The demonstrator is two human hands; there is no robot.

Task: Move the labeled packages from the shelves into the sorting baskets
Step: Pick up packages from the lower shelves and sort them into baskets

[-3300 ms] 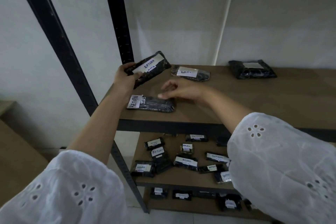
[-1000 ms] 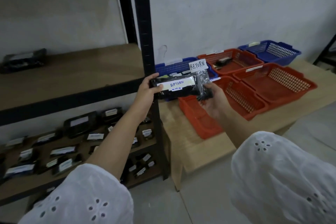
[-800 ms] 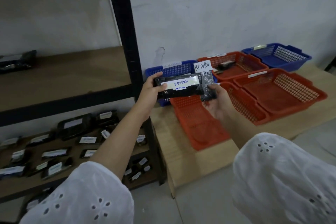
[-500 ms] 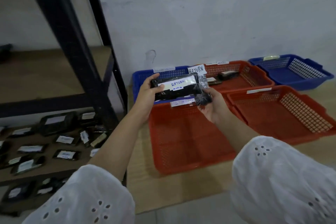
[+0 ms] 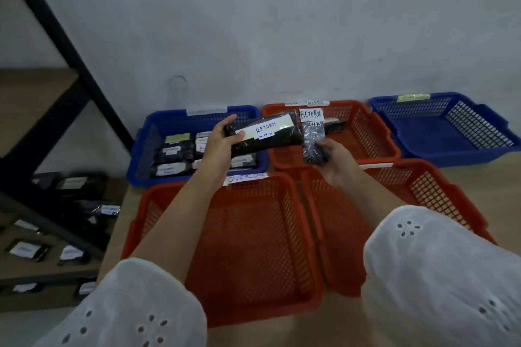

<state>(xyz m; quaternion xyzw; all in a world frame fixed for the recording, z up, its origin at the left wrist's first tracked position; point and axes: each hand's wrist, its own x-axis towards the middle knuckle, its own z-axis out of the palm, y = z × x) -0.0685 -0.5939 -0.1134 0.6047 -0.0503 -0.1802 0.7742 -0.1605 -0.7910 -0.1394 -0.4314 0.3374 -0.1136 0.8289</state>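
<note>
A long black package (image 5: 267,136) is up in the air over the baskets. It lies almost flat, with a white label (image 5: 266,128) on top that says RETURN in blue. The left hand (image 5: 221,144) holds its left end, with the thumb on top and the fingers curled under it.

Just beside its right end is a small package (image 5: 312,146). This one is dark and shiny and stands up on end. It has a white tag (image 5: 310,115) at the top that also says RETURN. The right hand (image 5: 337,162) holds it from below, fingers curled round its lower part.

Under the left hand is a blue basket (image 5: 142,149) in the back row. It has many black packages (image 5: 172,153) with white labels lying in it. Next to it, behind the small package, is a red basket (image 5: 369,132) with one dark package (image 5: 335,124) inside. Far to the right is another blue basket (image 5: 476,129).

Closer to the person are two more red baskets. The left one (image 5: 248,242) has a paper strip (image 5: 245,178) on its back rim that says OVERDUE. The right one (image 5: 423,189) sits just beside it.

All the baskets sit on a wooden table (image 5: 335,318). At the left is a black shelf (image 5: 64,36) with more labeled packages (image 5: 26,249) on its low boards. The person wears white sleeves (image 5: 439,276) with little holes.
</note>
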